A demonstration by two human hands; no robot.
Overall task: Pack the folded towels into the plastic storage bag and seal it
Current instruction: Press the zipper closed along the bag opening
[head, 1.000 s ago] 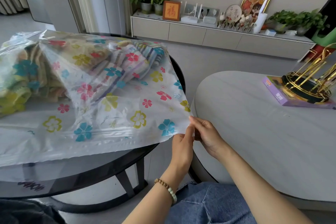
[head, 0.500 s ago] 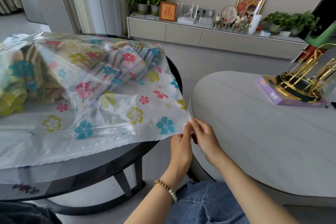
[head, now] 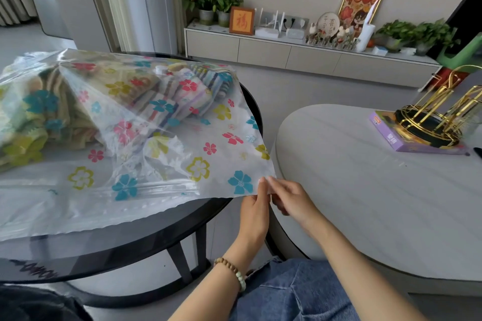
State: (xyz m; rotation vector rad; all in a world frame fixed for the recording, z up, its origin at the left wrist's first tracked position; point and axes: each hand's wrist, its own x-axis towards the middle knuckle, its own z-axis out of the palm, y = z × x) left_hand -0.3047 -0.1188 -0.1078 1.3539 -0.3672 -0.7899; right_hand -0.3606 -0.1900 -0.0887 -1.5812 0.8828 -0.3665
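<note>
Pinching bag (head: pixel 182 164) corner at 5 o'clock: left hand (head: pixel 254 216), right hand (head: pixel 293 200) fingers (head: pixel 261 190) | likely limp, slippery film | hold zip edge

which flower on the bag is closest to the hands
The solid blue flower by the pinched bag corner, just left of the left hand; others lie farther off.

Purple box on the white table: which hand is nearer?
Right. The right hand pinches the bag corner, left of the purple box; the left hand pinches it too, further left.
</note>
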